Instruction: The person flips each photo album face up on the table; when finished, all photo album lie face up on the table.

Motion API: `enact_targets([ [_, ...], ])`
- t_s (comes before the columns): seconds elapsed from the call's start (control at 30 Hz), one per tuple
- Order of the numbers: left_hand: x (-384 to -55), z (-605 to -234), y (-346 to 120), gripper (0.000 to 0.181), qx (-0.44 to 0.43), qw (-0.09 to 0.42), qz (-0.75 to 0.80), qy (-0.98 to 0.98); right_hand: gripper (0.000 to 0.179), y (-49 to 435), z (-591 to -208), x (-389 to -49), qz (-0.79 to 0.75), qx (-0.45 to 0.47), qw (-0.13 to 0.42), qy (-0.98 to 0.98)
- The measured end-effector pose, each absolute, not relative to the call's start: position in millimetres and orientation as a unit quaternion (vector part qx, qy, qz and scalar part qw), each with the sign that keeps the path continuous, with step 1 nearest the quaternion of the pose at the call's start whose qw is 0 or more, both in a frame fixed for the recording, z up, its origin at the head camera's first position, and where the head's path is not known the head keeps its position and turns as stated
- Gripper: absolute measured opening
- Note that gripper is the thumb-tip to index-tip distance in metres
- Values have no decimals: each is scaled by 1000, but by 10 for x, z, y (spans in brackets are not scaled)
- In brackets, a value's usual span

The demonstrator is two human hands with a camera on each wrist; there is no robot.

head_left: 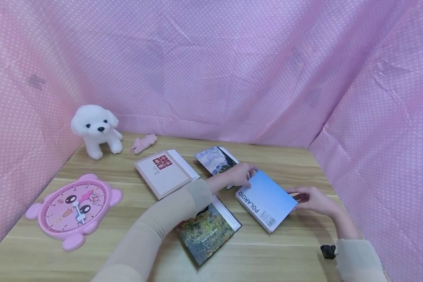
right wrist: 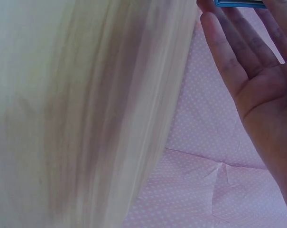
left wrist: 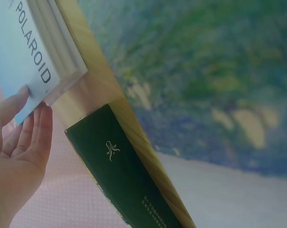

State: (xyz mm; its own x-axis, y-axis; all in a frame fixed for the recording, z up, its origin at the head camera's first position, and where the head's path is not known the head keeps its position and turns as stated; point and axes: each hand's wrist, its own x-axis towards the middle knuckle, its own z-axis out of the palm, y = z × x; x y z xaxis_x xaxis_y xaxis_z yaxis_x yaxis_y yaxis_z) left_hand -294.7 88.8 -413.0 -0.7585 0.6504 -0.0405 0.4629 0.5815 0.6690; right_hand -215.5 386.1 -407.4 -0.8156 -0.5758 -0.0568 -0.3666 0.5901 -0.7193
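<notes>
A blue album (head_left: 269, 196) lettered POLAROID lies slanted at the right of the table, between two hands. My left hand (head_left: 237, 175) reaches across and pinches its far left corner. In the left wrist view, the thumb presses the cover and the fingers curl under the album (left wrist: 27, 52). At the opposite corner, my right hand (head_left: 313, 201) holds the edge between thumb and fingers. Only a thin blue strip of the album (right wrist: 240, 4) shows in the right wrist view. Behind the left hand, a painted-cover album (head_left: 213, 158) is partly hidden.
A photo album with foliage (head_left: 208, 237) lies in front, partly under the left forearm. Left of centre is a pale album (head_left: 167, 176) with a red square. A pink clock (head_left: 74, 209), white plush dog (head_left: 98, 131) and small pink item (head_left: 143, 143) stand or lie left.
</notes>
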Motion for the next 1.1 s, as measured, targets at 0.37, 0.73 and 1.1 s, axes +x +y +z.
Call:
enact_targets([
  [0.37,-2900,-4074,866,54,324,95,327,883,51,3812,-3940,-2104,-362,-279,124,881],
  [0.73,-2826,-4001,843,54,337,49,288,895,49,3773,-3848,-2047,-388,-292,97,869],
  [1.1,-2812,-3908,772,53,340,71,361,865,51,3725,-3735,-1990,-425,-327,83,840],
])
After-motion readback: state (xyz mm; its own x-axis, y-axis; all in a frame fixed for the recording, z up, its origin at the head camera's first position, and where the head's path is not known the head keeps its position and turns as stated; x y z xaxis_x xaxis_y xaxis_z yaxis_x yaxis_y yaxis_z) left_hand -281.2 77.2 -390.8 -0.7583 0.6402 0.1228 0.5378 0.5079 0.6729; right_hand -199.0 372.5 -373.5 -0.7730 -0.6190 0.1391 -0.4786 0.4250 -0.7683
